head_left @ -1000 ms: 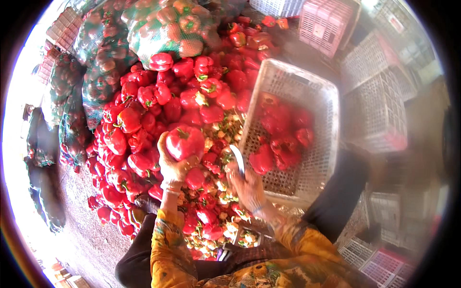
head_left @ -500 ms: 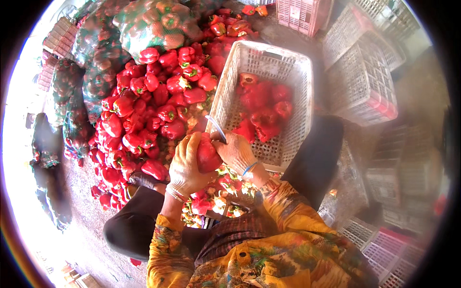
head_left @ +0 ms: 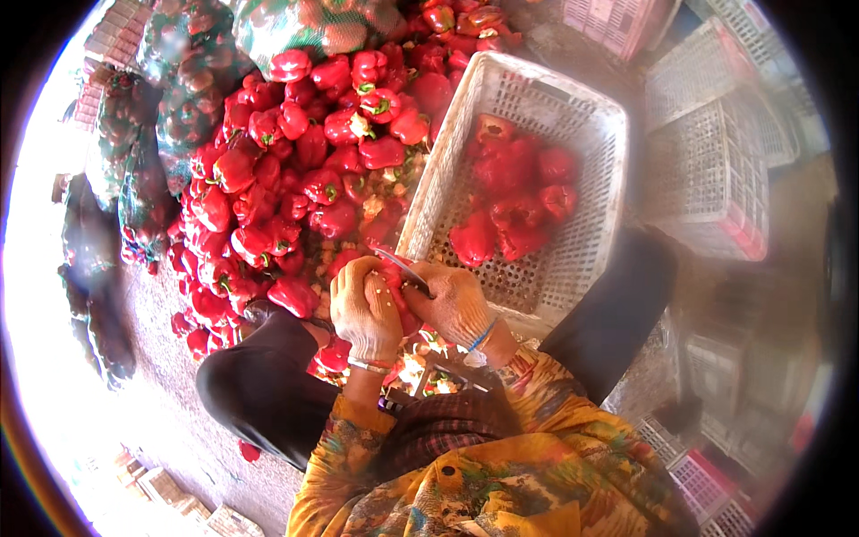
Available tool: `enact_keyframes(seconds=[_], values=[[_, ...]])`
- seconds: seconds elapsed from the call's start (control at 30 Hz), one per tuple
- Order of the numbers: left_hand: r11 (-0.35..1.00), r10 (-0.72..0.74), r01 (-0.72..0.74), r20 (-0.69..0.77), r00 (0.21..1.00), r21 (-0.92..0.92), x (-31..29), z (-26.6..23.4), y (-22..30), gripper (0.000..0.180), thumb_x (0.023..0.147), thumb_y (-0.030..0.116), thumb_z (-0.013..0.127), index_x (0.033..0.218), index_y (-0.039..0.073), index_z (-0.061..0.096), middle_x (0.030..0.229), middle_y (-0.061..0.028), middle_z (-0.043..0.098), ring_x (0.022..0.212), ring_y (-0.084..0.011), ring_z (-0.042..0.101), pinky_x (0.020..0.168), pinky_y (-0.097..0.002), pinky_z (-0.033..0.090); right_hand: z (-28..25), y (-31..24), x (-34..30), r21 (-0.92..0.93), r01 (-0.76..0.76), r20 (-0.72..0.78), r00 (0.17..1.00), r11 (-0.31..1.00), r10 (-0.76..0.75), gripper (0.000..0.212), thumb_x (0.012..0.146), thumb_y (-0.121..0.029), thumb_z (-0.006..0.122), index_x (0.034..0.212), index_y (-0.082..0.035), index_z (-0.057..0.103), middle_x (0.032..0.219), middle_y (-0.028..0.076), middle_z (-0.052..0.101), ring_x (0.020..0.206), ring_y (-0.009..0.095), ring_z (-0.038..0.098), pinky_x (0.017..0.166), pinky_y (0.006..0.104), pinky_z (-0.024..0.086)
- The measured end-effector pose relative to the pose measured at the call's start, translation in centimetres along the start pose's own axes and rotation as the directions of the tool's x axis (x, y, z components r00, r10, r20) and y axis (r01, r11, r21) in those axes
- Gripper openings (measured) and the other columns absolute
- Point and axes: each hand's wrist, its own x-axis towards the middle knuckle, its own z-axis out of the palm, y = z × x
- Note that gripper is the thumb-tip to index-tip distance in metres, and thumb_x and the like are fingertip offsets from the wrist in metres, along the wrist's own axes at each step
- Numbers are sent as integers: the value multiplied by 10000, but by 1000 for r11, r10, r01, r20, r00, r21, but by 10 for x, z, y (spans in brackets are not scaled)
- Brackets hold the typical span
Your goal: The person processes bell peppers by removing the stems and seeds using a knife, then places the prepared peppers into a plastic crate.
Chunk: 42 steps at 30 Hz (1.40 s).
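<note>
My gloved left hand is closed around a red bell pepper, which its fingers partly cover. Pale specks, which look like seeds, dot the glove and the pepper. My right hand, also gloved, grips a knife by its dark handle. Its thin curved blade lies over the top of the pepper, pointing toward the left hand. Just beyond the right hand stands a white plastic crate with several red peppers inside. To the left spreads a large heap of red peppers.
Net sacks full of peppers stand behind the heap, with more dark sacks at the left. Stacked white crates rise at the right. Pepper scraps lie between my legs, below my hands.
The knife blade has swung from standing up clear of the pepper to lying across its top. My left fingers now cover more of the pepper. The whole view has shifted slightly.
</note>
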Motion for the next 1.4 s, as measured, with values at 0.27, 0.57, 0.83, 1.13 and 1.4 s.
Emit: enact_keyframes(seconds=[0.27,0.57,0.83,1.13,1.4], values=[[969,-238,234,41,970,84,10,17,-16,208,935,256,515,907,82,625,785,-137,621,772,-327,599,711,-436,455,6,-17,-9,189,-300,-36,949,935,312,161,913,-208,639,1011,-90,688,798,162,678,723,345,685,648,413,546],[939,-310,297,51,949,173,21,26,-17,305,962,356,512,948,95,670,815,-201,657,796,-396,636,706,-476,473,27,-1,-33,-97,-104,-345,937,990,65,157,910,-154,640,1042,-82,688,873,175,689,751,353,679,656,413,535],[863,-478,440,117,871,247,53,32,-29,495,977,482,384,955,96,695,920,-216,693,884,-429,658,766,-525,495,29,9,-5,-167,-397,-275,898,903,344,258,934,-274,604,1004,-44,699,864,222,679,804,406,673,716,474,526],[839,-540,535,37,841,93,43,56,-41,543,995,565,361,1153,167,694,949,-212,702,894,-422,668,764,-502,507,26,93,5,405,-572,-139,732,713,666,235,937,-235,586,918,-22,684,729,162,653,636,306,638,574,400,503],[916,-348,373,168,922,-151,0,42,-35,548,963,617,434,1176,153,633,940,-187,703,855,-406,668,731,-484,500,19,108,14,647,-525,-339,450,552,826,330,897,-299,608,808,18,632,599,97,574,459,231,532,430,377,399]])
